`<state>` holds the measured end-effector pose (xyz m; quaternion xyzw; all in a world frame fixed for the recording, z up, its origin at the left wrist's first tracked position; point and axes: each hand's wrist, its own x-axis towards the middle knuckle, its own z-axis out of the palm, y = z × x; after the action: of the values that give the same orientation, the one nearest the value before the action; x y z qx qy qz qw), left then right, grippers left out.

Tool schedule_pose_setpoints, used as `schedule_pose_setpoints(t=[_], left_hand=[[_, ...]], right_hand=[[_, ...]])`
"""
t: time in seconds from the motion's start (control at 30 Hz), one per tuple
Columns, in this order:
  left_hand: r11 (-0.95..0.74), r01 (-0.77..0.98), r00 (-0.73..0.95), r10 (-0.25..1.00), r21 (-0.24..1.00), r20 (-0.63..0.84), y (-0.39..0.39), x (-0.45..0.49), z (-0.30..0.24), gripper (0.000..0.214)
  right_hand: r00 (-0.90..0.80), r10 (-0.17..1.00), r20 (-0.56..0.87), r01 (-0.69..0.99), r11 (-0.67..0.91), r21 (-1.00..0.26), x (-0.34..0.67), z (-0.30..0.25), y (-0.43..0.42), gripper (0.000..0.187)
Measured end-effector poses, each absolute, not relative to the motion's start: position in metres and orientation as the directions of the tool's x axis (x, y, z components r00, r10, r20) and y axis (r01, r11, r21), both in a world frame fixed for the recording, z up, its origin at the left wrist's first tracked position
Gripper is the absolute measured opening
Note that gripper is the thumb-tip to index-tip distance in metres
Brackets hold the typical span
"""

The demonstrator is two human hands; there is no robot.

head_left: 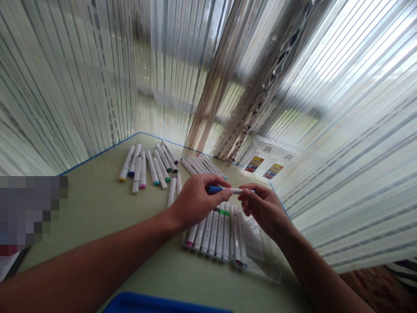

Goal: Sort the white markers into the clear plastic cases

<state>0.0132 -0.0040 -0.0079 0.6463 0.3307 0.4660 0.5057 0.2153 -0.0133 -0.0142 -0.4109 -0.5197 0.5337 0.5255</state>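
Note:
Above the table, a thin marker with a blue end and a white barrel (237,191) lies level between my two hands. The fingers of my left hand (195,198) close round its blue end, thumb along the barrel. My right hand (263,206) pinches the other end, partly hiding it. Just below is a clear plastic case (267,276) with a row of white markers (211,237) in it; some show pink, green or dark red parts. My left hand covers the upper part of this row.
Loose white markers with coloured ends (151,169) lie beyond my left arm, and another group (202,165) lies side by side behind my hands. A clear box (269,158) with two labels stands at the back right. A blue object (146,302) edges into view in front. Sheer striped curtains (169,65) hang around the table.

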Motion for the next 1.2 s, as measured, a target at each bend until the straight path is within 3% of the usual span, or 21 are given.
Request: schedule_pose_setpoints(t=[0.13, 0.27, 0.5, 1.2], left_hand=[[-0.334, -0.145, 0.312, 0.878, 0.931, 0.363, -0.012, 0.015, -0.004, 0.025], [-0.516, -0.045, 0.349, 0.795, 0.856, 0.497, -0.024, 0.016, -0.002, 0.024], [-0.752, -0.034, 0.350, 0.608, 0.658, 0.713, -0.029, 0.015, -0.003, 0.020], [-0.815, 0.028, 0.372, 0.546, 0.578, 0.751, -0.029, 0.013, -0.002, 0.019]], right_hand=[[-0.124, 0.992, 0.019, -0.252, -0.013, -0.968, 0.215, -0.012, -0.011, 0.017], [-0.144, 0.987, -0.072, -0.279, -0.111, -0.954, 0.212, -0.011, -0.012, 0.020], [-0.200, 0.977, -0.067, -0.260, -0.119, -0.958, 0.214, -0.012, -0.014, 0.017], [-0.257, 0.966, -0.022, -0.220, -0.081, -0.972, 0.214, -0.014, -0.015, 0.013]])
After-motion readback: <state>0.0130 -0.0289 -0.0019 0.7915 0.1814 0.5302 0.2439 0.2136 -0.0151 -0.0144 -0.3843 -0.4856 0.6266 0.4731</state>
